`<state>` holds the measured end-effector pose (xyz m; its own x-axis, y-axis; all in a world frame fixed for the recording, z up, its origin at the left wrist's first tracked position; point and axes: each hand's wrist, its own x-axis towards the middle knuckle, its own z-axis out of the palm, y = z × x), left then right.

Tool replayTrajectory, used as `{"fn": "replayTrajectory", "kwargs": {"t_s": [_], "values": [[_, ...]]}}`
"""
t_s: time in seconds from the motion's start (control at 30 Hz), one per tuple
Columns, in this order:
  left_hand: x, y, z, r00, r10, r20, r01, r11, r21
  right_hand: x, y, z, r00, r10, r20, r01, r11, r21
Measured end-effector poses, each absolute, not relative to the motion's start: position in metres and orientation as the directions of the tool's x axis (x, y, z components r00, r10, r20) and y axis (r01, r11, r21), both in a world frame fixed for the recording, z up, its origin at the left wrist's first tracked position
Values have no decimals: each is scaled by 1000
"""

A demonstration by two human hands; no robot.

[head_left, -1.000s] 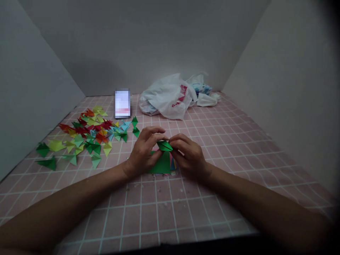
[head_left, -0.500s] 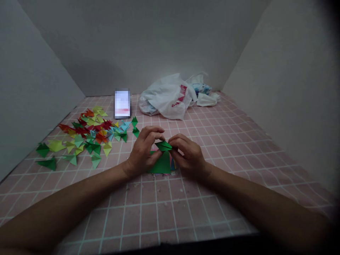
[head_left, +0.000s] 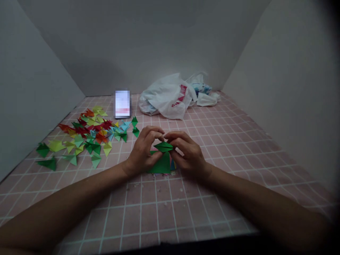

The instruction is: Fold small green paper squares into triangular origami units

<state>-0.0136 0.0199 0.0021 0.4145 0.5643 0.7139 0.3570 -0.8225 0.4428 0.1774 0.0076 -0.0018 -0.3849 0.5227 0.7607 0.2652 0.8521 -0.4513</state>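
Between my hands is a small folded piece of green origami paper [head_left: 163,146], narrow and diamond-shaped with a slit along its middle. My left hand [head_left: 145,148] pinches its left end, thumb below and fingers curved above. At its right end, my right hand [head_left: 189,153] grips it between thumb and fingers. Beneath them lies a stack of square paper sheets [head_left: 161,164], a green one on top and pink and blue edges showing at the side. Part of the stack is hidden by my hands.
Many folded paper pieces [head_left: 87,132] in red, yellow, green and blue spread over the left of the pink checked cloth [head_left: 233,148]. A lit phone [head_left: 122,103] stands behind them. White plastic bags [head_left: 168,95] lie at the back. Grey walls [head_left: 148,42] enclose three sides.
My right index finger has lifted and stretched left over the folded paper, close to my left fingertips. The green piece has tilted slightly and shifted a little. My left hand stays nearly still.
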Motion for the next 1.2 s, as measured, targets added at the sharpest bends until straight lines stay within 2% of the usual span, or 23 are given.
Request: {"fn": "replayTrajectory", "kwargs": {"t_s": [0.2,0.43,0.57,0.87,1.2], "values": [[-14,22,1,421,593,686,319,-805,500,177,8,-2,-400,532,746,222,846,-484],[-14,21,3,459,710,535,197,-668,718,175,8,-1,-368,594,716,181,801,-571],[-15,23,0,467,748,471,127,-584,802,175,10,-4,-348,680,645,195,725,-660],[-16,23,-5,424,805,415,93,-494,864,176,11,-2,-318,829,460,216,536,-816],[-16,26,-7,394,857,331,77,-389,918,176,14,-2,-280,884,375,207,437,-875]]}}
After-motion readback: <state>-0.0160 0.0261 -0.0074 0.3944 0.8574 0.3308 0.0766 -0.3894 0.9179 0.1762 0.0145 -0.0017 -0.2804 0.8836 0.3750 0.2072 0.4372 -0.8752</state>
